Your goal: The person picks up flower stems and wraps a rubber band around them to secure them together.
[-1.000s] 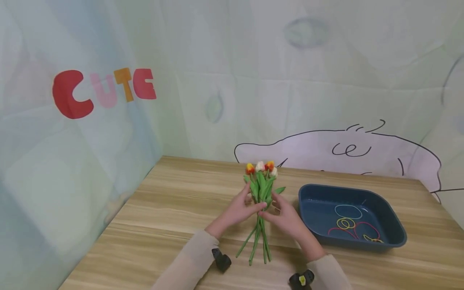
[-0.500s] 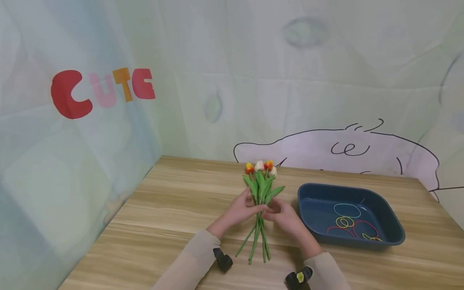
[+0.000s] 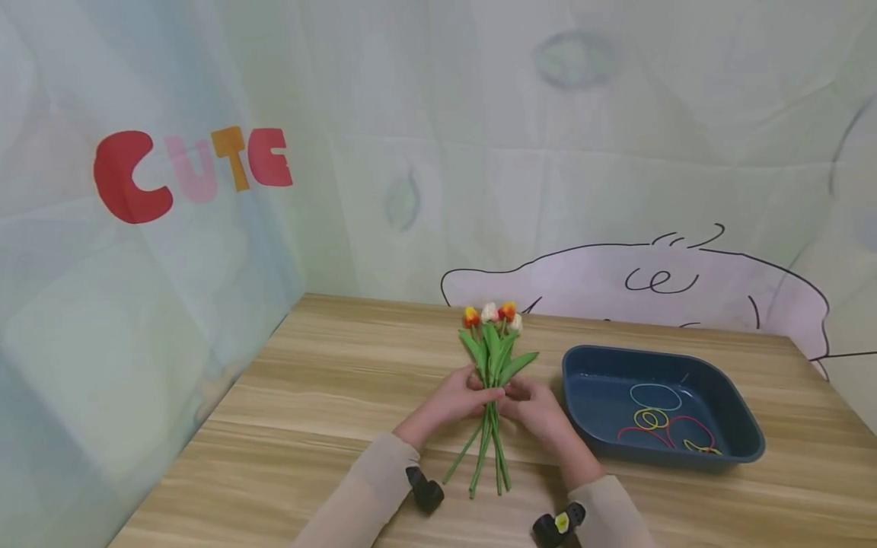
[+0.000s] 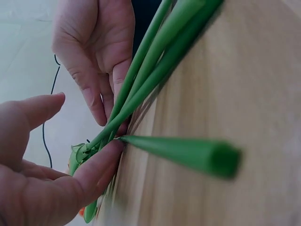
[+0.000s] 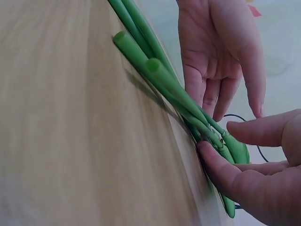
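Though near the tray rim (image 3: 658, 457), tulips (image 3: 492, 354) apart

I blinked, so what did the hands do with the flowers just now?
The left hand and right hand slid a little toward the person, down from the leaves along the stems. The right-hand leaf shows more now. The flowers, blue tray and coloured loops stayed put.
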The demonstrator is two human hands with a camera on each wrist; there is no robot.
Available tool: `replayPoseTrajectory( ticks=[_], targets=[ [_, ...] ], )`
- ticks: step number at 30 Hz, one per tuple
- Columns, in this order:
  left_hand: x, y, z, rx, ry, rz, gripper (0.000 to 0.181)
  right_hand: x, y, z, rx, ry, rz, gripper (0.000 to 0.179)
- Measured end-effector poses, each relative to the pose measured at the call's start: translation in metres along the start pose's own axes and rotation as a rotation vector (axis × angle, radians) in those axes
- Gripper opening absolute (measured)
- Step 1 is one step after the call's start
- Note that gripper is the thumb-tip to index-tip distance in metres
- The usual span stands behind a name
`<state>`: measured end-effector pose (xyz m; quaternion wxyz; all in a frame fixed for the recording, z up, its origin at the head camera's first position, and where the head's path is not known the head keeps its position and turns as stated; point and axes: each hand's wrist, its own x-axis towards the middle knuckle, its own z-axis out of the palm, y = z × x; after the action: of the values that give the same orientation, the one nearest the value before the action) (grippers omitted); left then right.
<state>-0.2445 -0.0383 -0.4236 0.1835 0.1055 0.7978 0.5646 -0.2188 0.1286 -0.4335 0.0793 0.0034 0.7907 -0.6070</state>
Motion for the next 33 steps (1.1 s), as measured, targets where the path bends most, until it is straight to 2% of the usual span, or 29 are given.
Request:
replayPoseTrajectory(
  ticks=[11,17,25,28,33],
  targets=[
    [0.005,-0.002,0.001,-0.052,-0.013,-0.037,0.054,0.000,-0.002,0.004,0.018,0.026,0.023,0.048],
    [0.007,-0.003,0.004,-0.102,-0.038,-0.037,0.044,0.000,-0.003,0.006,0.026,0.033,0.033,0.048],
    [0.007,-0.004,0.011,-0.092,-0.001,-0.029,0.053,0.000,-0.003,0.008,0.022,0.044,0.049,0.049],
    [0.006,-0.002,0.013,-0.098,0.013,-0.031,0.045,-0.001,-0.004,0.008,0.022,0.047,0.057,0.047],
    [0.005,-0.001,0.015,-0.048,0.039,-0.092,0.027,-0.002,-0.003,0.010,0.028,0.043,0.051,0.046]
  ],
)
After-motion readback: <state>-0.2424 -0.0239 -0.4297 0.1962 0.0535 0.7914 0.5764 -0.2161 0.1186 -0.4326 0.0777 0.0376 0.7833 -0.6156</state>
